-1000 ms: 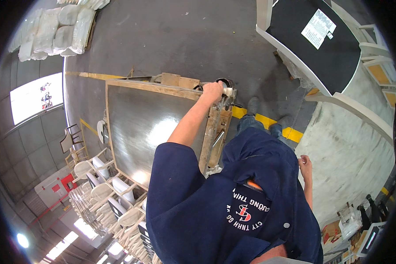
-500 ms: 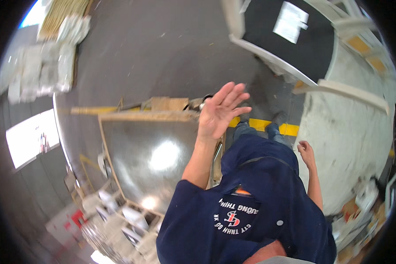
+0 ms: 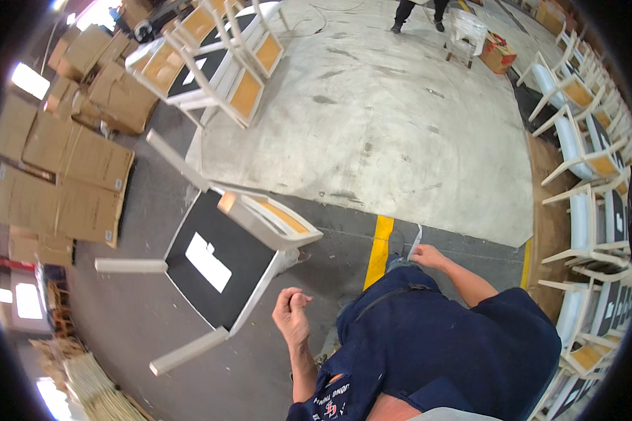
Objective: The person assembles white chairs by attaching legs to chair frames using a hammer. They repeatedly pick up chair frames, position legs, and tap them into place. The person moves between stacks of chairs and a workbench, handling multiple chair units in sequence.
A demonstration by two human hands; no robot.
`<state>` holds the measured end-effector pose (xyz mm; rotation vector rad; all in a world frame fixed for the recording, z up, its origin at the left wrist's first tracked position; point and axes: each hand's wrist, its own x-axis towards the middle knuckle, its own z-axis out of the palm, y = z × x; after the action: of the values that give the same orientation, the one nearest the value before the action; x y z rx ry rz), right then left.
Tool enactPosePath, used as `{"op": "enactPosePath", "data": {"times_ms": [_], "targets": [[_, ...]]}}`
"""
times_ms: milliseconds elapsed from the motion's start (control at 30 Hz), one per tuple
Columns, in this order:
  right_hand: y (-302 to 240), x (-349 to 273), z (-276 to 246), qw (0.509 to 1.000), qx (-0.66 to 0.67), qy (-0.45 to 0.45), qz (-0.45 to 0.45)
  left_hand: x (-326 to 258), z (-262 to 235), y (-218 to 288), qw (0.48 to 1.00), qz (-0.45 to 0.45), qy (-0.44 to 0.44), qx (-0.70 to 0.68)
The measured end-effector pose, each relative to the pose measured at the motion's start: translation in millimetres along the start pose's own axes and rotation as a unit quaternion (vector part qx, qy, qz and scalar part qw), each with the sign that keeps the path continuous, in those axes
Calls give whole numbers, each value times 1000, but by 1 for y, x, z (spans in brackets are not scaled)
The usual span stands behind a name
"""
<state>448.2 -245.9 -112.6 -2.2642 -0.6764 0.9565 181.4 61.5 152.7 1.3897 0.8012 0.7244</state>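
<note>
My left hand (image 3: 293,313) is raised with its fingers curled in toward the thumb, and nothing shows in it. Just left of it is an upturned chair (image 3: 249,219) with off-white legs pointing up. Its black underside (image 3: 182,263) bears a white paper sheet (image 3: 208,262). The chair's back has a tan panel. In front of my waist, my right hand (image 3: 432,257) pinches a thin, whitish strip (image 3: 416,241) that sticks up past the fingers. What the strip is made of cannot be told.
Stacked cardboard boxes (image 3: 63,175) stand at the left. More upturned chairs (image 3: 218,84) are at the far left, and chair rows (image 3: 583,210) line the right. A pale sheet (image 3: 372,126) covers the floor ahead, beside a yellow line (image 3: 378,252). A person's legs (image 3: 418,12) show far off.
The view has swung round, bringing the upturned chair and boxes to my left. My left hand has gone from spread fingers to curled. The strip now shows in my right hand.
</note>
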Motion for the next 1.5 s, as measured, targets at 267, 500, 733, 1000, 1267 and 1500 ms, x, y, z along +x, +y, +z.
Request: {"op": "enactPosePath", "data": {"times_ms": [267, 500, 733, 1000, 1267, 1500], "targets": [[182, -14, -73, 963, 55, 118, 235, 81, 211, -4, 996, -19, -80, -43], [169, 42, -153, 944, 162, 233, 170, 116, 334, -30, 950, -32, -294, 103], [114, 41, -154, 934, 227, 187, 201, 152, 385, -63, 925, -88, -353, 112], [121, 26, -147, 926, 150, 220, 268, 218, 413, -88, 905, -106, -388, 137], [-3, 56, -286, 952, 108, 230, 172, 325, 395, -202, 851, -24, -448, 272], [-124, 58, -350, 882, 278, 373, 74, 333, 395, -214, 798, 41, -476, 367]]}}
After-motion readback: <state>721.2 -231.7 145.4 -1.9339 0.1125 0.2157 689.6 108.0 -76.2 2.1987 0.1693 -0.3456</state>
